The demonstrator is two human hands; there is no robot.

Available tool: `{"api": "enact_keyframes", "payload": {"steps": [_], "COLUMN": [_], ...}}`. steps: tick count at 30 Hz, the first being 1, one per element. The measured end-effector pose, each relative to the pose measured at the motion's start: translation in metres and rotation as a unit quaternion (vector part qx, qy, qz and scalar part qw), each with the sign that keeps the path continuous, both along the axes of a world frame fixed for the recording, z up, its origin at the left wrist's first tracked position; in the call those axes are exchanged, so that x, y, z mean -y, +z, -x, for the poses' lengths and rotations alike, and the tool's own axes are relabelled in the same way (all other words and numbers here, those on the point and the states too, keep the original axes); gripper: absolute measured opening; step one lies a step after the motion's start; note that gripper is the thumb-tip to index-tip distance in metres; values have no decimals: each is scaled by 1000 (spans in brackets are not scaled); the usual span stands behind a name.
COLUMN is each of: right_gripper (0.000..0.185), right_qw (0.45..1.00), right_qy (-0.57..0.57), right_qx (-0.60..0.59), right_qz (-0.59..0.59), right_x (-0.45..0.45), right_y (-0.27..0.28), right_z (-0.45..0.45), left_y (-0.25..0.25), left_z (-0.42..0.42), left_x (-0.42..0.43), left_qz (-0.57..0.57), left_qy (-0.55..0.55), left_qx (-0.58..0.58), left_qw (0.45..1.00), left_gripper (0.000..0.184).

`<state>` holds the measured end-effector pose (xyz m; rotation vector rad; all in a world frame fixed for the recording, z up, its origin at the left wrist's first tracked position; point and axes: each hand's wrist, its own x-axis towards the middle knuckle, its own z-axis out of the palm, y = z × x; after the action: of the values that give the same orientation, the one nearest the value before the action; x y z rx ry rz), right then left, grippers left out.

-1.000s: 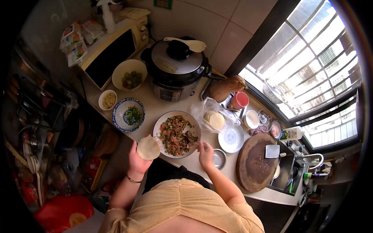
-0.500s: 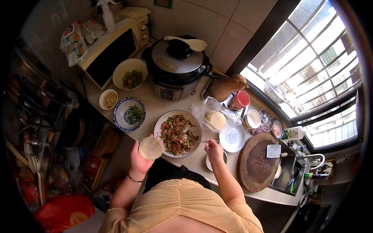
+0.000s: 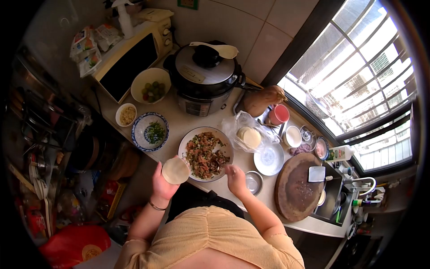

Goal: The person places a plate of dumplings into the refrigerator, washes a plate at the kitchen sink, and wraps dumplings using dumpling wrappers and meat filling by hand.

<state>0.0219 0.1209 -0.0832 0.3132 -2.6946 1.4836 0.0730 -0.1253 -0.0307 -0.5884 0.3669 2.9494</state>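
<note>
My left hand (image 3: 164, 187) holds a thin round dough wrapper (image 3: 176, 171), pale and flat, just left of the filling bowl. My right hand (image 3: 236, 180) is closed around the handle of a spoon (image 3: 222, 167), at the right rim of that bowl; much of the spoon is hidden by the fingers and filling. The white bowl (image 3: 182, 154) contains chopped meat filling (image 3: 204, 154) with green bits. Behind it on the right, a stack of round wrappers (image 3: 249, 137) lies in a clear plastic bag (image 3: 232, 127). A small metal dish (image 3: 254, 183) is beside my right hand.
Behind the filling are a bowl of chopped greens (image 3: 154, 132), a small bowl of minced garlic-like bits (image 3: 127, 114) and a pressure cooker (image 3: 204, 67). To the right are a white plate (image 3: 268, 159), a round wooden board (image 3: 298, 188) and the sink (image 3: 331, 197).
My right hand has moved left and down, closer to the filling bowl, with the spoon. The small metal dish is less covered now. My left hand keeps the wrapper in nearly the same place.
</note>
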Motion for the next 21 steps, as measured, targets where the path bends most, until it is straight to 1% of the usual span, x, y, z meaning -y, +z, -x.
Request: {"api": "enact_keyframes", "payload": {"steps": [2, 3, 4, 6, 7, 9, 12, 15, 18, 21], "right_gripper": [14, 16, 18, 18, 18, 18, 17, 16, 16, 11], "right_qw": [990, 977, 957, 920, 896, 867, 823, 810, 809, 796], "right_qy": [-69, -110, -151, -185, -200, -221, -241, -224, -214, -215], "right_qx": [94, 141, 187, 233, 255, 278, 307, 313, 309, 312], "right_qz": [77, 119, 161, 256, 303, 348, 412, 443, 451, 472], "right_x": [-1, -2, -4, -13, -18, -25, -32, -33, -31, -32], "right_y": [-8, -10, -14, -22, -25, -29, -29, -22, -16, -3], "right_z": [2, 6, 9, 14, 17, 20, 22, 24, 28, 35], "left_y": [-3, -5, -6, -6, -6, -4, -5, -6, -4, -8], "left_z": [-1, -2, -3, -2, -2, -2, -3, -2, -1, 6], "left_x": [1, 1, 1, 2, 2, 1, 3, 4, 1, -3], "left_qz": [4, 5, -11, -42, -29, -3, -9, -6, -10, 5], "left_qy": [4, 5, 7, 12, 5, -6, -5, -1, -4, -12], "left_qx": [8, 11, 13, 15, 11, 5, -6, -1, -17, -15], "left_qw": [1000, 1000, 1000, 999, 1000, 1000, 1000, 1000, 1000, 1000], "left_gripper": [57, 57, 57, 57, 57, 57, 57, 56, 56, 56]}}
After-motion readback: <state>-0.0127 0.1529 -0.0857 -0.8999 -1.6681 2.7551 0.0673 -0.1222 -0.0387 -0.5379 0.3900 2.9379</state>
